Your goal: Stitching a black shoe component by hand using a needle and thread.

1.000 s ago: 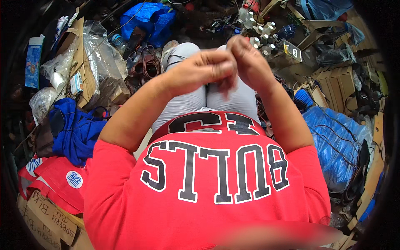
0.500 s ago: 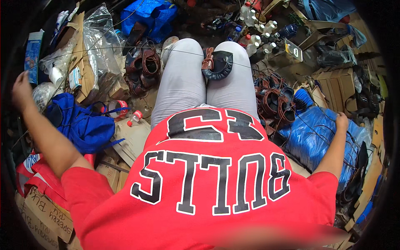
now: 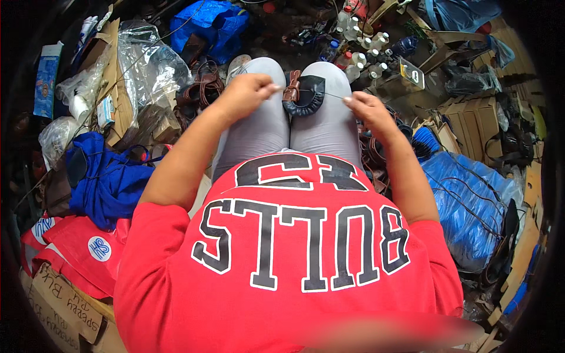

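Observation:
A black and brown leather shoe upper (image 3: 307, 100) rests across my thighs near the knees, its brown lace tied in a bow and its black edge gathered. From its right side a thin dark thread (image 3: 334, 95) runs to my right hand (image 3: 368, 112), whose thumb and fingertips pinch it. Just left of the upper, my left hand (image 3: 250, 94) is closed with thumb and fingers together. A faint line of thread seems to lead from the upper toward its fingertips. Neither hand touches the leather itself.
More brown shoe uppers (image 3: 206, 82) are heaped left of my legs, others partly behind my right forearm. Several bottles (image 3: 359, 62) stand at the far right. A blue plastic-wrapped bundle (image 3: 465, 206) lies at right; blue cloth (image 3: 106, 182), clear plastic (image 3: 153, 59) and cardboard (image 3: 67, 303) at left.
Both hands have come in from far out on each side to beside the upper. The long thread stretched across my knees now shows only as a short length.

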Demonstrator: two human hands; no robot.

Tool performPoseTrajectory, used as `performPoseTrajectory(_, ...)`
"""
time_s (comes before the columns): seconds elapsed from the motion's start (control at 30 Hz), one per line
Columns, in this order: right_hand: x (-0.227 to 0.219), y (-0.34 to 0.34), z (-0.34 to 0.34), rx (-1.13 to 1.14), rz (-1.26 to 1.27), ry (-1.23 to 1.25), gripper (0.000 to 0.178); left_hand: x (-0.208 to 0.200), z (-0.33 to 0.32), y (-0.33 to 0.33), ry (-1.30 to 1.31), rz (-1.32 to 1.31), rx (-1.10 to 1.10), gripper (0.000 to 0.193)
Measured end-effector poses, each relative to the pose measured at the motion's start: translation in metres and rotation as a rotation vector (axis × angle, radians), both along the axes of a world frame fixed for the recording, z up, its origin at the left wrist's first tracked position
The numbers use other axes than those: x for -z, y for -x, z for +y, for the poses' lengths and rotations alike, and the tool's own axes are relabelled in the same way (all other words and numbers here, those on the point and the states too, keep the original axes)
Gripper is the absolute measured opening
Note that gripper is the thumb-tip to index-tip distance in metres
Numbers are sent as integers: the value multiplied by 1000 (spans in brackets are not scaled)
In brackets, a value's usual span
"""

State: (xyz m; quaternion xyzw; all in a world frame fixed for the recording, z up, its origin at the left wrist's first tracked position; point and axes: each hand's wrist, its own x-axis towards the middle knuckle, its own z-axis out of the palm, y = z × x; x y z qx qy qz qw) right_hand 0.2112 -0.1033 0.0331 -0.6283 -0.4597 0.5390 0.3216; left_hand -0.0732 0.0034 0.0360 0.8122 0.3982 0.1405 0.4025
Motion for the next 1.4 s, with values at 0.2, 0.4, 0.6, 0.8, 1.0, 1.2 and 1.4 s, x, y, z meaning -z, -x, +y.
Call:
performPoseTrajectory(0.2, 15, -57, -18, 186, 119, 87, 17, 26, 35, 41, 299, -329, -129, 24)
performPoseTrajectory(0.4, -1, -41, 6, 74, -293, -108, 26, 3, 28, -29, -68, -294, 192, 30)
performPoseTrajectory(0.6, -8, -1, 37, -195, -338, -361, 13, 4, 29, -83, 286, -93, 314, 29)
performPoseTrajectory(0.8, -12, 0, 43, -269, -360, -343, 12, 11, 43, -83, 460, -45, 347, 25)
performPoseTrajectory(1.0, 8, 9, 30, -203, -242, -323, 12, 27, 42, -82, 633, -198, 346, 24)
performPoseTrajectory(1.2, 9, 22, 10, -98, -398, -546, 18, 36, 44, -74, 735, -255, 390, 31)
performPoseTrajectory(1.4, -22, 32, 11, -296, -707, -525, 20, 30, 44, -77, 661, -189, 486, 32)
